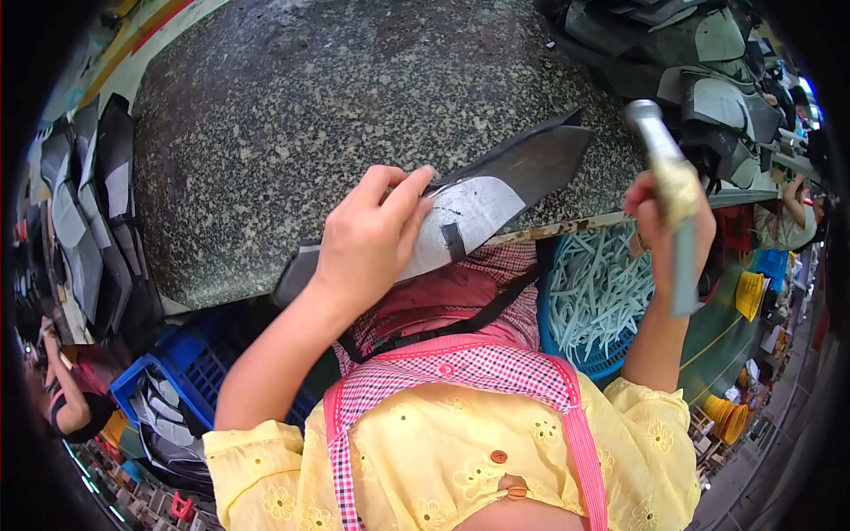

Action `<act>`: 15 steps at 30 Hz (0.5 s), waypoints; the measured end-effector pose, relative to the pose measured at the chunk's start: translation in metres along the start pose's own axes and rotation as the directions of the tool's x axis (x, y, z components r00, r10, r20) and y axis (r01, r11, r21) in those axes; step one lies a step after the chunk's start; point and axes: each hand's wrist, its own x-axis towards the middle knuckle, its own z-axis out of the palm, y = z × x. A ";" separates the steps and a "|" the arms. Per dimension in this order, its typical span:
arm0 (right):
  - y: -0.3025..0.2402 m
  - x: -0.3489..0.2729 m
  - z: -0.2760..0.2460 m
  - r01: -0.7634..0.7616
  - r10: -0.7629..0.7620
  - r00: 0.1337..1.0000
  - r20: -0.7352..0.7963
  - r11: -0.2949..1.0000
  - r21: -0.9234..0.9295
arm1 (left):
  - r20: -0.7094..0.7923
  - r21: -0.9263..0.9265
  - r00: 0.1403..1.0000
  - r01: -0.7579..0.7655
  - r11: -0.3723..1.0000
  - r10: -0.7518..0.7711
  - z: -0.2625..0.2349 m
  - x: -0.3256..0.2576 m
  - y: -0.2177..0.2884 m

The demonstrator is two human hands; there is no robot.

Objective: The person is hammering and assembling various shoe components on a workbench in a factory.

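A flat black piece, leather-like, with a silver-grey panel (pixel 474 212) and a small black tab, lies slantwise at the near edge of the speckled stone slab (pixel 354 97). My left hand (pixel 372 226) is on its left part, fingers bent and gripping along its far edge; the palm hides some of the piece. To the right, my right hand (pixel 686 217) is closed round the handle of a hammer (pixel 657 137), raised off the slab and blurred by motion. The hammer's metal head is at the top, and yellowish wrapping shows at the grip.
Stacked black-and-grey pieces stand at the left (pixel 80 212) and far right (pixel 717 97) of the slab. Below its right edge, a blue basket (pixel 602 358) holds pale strips. Blue crates (pixel 199 367) sit at lower left. Other people work at both sides.
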 end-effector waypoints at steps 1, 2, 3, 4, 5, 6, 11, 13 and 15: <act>0.002 -0.002 0.006 0.140 -0.133 0.990 0.053 0.976 -0.167 | 0.009 0.004 1.000 0.000 1.000 0.000 0.001 0.000 0.000; -0.008 -0.001 0.015 0.205 -0.152 0.963 0.224 0.950 -0.234 | -0.043 0.095 0.995 -0.088 0.992 0.093 0.001 -0.003 0.000; -0.017 0.002 0.025 0.283 -0.159 0.908 0.388 0.915 -0.287 | -0.087 0.189 0.978 -0.173 0.967 0.192 0.002 -0.004 -0.003; -0.012 0.002 0.036 0.313 -0.176 0.880 0.441 0.913 -0.261 | -0.076 0.196 0.977 -0.180 0.964 0.198 0.005 -0.006 -0.007; -0.006 -0.001 0.044 0.339 -0.188 0.851 0.491 0.910 -0.238 | -0.072 0.198 0.979 -0.174 0.965 0.192 0.005 -0.005 -0.006; -0.002 -0.002 0.050 0.343 -0.209 0.831 0.515 0.922 -0.180 | -0.058 0.130 0.990 -0.120 0.984 0.129 0.006 -0.004 -0.004; 0.001 -0.001 0.068 0.355 -0.186 0.821 0.539 0.907 -0.227 | -0.108 0.020 0.985 -0.132 0.991 0.134 0.015 -0.001 -0.015; 0.002 0.004 0.075 0.424 -0.245 0.829 0.503 0.862 -0.279 | -0.110 0.055 0.975 -0.190 0.980 0.195 0.014 -0.002 -0.019; 0.005 0.003 0.076 0.409 -0.227 0.835 0.501 0.865 -0.291 | -0.115 0.082 0.961 -0.243 0.966 0.252 0.016 -0.002 -0.023</act>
